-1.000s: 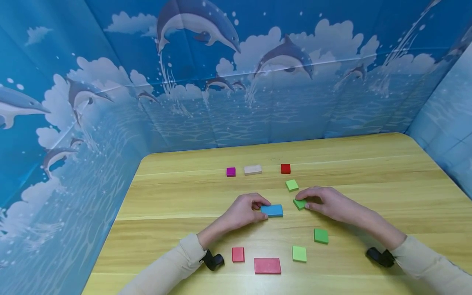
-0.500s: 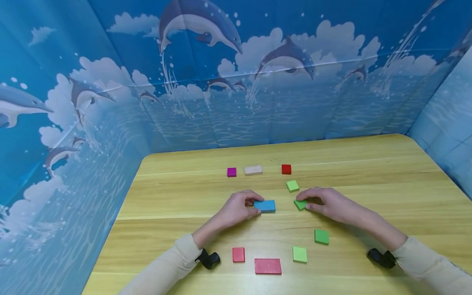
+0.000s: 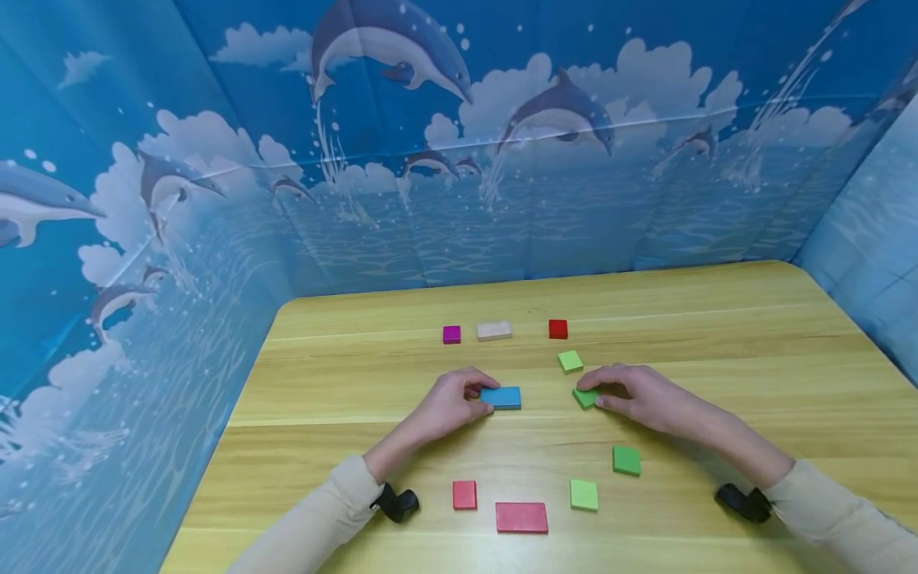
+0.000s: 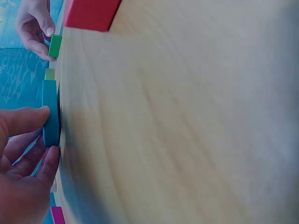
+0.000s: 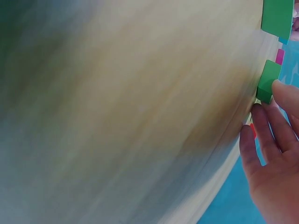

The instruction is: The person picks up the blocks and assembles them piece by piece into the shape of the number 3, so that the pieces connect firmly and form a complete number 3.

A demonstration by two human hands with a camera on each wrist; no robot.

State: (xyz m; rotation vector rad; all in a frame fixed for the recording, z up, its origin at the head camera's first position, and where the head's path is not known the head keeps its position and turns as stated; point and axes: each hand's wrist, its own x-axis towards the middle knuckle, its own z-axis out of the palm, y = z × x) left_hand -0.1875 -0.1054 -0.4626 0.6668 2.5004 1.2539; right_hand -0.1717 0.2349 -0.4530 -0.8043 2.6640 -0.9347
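Note:
In the head view my left hand (image 3: pixel 446 405) pinches the left end of a blue rectangular block (image 3: pixel 502 398) between thumb and fingers. The left wrist view shows the thumb on one long side of that block (image 4: pixel 51 113), close over the tabletop. To the right, my right hand (image 3: pixel 641 395) pinches a small green square block (image 3: pixel 585 398), which sits at an angle. Its thumb and fingertips hold the green block's edges in the right wrist view (image 5: pixel 269 81). Just behind lies a light green block (image 3: pixel 570 362).
Along the back lie a purple block (image 3: pixel 452 335), a pale block (image 3: pixel 494 331) and a red block (image 3: pixel 558 329). Nearer me are a small pinkish-red block (image 3: pixel 464 495), a longer one (image 3: pixel 521 518), a light green block (image 3: pixel 584 495) and a green block (image 3: pixel 626 461).
My left hand has moved left and slightly back with the blue block, widening the gap to the green one. The right hand has stayed in place on its block.

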